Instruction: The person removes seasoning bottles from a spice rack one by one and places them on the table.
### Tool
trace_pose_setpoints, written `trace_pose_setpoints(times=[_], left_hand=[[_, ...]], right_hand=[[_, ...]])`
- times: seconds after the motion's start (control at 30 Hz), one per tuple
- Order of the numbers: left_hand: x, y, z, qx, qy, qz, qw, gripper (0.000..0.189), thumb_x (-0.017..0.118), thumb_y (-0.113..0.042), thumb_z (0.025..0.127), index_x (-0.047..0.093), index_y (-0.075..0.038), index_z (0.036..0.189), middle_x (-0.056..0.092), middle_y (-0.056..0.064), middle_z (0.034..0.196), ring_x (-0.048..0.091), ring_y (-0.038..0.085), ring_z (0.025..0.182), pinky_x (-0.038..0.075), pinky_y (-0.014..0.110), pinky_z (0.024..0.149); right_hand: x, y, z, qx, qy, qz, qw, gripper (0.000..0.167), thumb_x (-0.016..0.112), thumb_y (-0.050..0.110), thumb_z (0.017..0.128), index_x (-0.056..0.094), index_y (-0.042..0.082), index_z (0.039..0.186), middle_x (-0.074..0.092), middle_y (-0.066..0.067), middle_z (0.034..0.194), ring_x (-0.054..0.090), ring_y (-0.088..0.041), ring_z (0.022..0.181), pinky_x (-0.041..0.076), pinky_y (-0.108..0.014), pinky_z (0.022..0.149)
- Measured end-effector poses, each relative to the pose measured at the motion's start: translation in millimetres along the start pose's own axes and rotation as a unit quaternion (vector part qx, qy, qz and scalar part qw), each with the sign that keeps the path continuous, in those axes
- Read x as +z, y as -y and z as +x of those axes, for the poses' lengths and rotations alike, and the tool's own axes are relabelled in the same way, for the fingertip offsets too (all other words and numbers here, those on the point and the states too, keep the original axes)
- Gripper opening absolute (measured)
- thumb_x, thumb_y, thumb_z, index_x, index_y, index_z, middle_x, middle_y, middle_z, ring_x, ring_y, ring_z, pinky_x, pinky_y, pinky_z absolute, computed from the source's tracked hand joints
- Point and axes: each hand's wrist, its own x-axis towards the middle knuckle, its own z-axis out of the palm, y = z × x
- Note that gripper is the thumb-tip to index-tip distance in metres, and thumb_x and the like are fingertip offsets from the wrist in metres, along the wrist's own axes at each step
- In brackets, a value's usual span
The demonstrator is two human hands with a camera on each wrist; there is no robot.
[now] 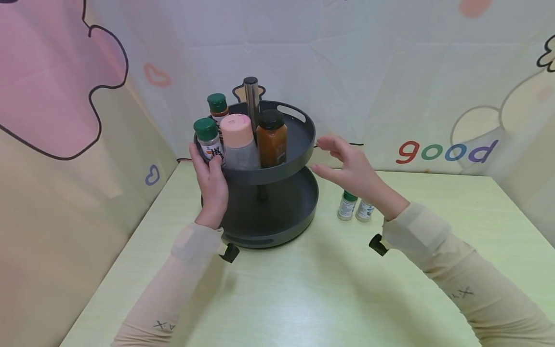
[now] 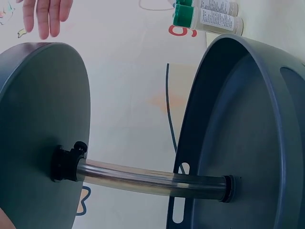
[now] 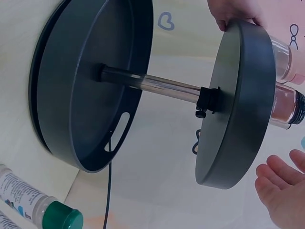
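A two-tier gray rack point(image 1: 262, 176) stands near the center of the head view, its upper tray point(image 1: 299, 140) crowded at left and front by four containers. A pink-capped bottle point(image 1: 241, 150) and a black-capped jar point(image 1: 272, 143) stand toward the front rim; a front green-capped shaker point(image 1: 209, 137) and a rear green-capped shaker point(image 1: 218, 108) stand at left. The person's left hand point(image 1: 211, 185) touches the tray's left side, fingers extended and thumb spread near the front shaker. The right hand point(image 1: 353, 166), right of center, holds nothing; its fingers and thumb are parted, just short of the tray's right rim. The two hands are well apart, with the tray between them. Below, the lower tray point(image 1: 277, 236) shows a bare floor around the metal post point(image 1: 251, 103). An uneven push from either side could turn or tip the loaded upper tray, sending the tall containers against one another; slack at the collar knob point(image 3: 201, 114) beneath, whose tightness cannot be told, would probably worsen that. A slip of the left thumb could topple the front shaker. At right, two more shakers point(image 1: 347, 208) stand upright on the pale table point(image 1: 303, 299), where a dropping right wrist might knock them over.
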Motion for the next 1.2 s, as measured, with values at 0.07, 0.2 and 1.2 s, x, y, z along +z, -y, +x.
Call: trace_pose_setpoints(times=[0.07,0.2,1.2], left_hand=[[0.2,-0.5,-0.7,0.004,0.000,-0.004,1.0000,0.064,0.033,-0.015,0.091,-0.005,-0.016,0.142,0.005,-0.001,0.148,0.008,0.014,0.136,0.015,0.034,0.110],[0.4,-0.5,-1.8,0.010,-0.002,-0.011,0.9999,0.063,0.033,-0.015,0.091,-0.004,-0.016,0.142,0.006,-0.001,0.148,0.009,0.012,0.135,0.016,0.033,0.110],[1.9,-1.0,-5.9,0.012,-0.004,-0.004,0.9999,0.066,0.035,-0.016,0.091,-0.006,-0.014,0.142,0.000,-0.001,0.149,0.005,0.011,0.136,0.011,0.029,0.111]], right_hand=[[0.8,1.3,1.7,0.005,0.002,0.001,1.0000,0.053,0.063,0.023,0.080,0.043,0.003,0.124,0.049,-0.011,0.126,0.042,-0.022,0.119,0.031,-0.037,0.104],[2.5,3.4,5.8,0.016,0.004,-0.007,0.9998,0.056,0.063,0.028,0.079,0.042,0.006,0.126,0.047,-0.009,0.128,0.041,-0.020,0.120,0.030,-0.037,0.104],[17.5,26.9,41.9,0.035,-0.022,-0.018,0.9990,0.063,0.064,0.031,0.077,0.038,0.006,0.129,0.044,-0.011,0.132,0.040,-0.023,0.121,0.033,-0.040,0.101]])
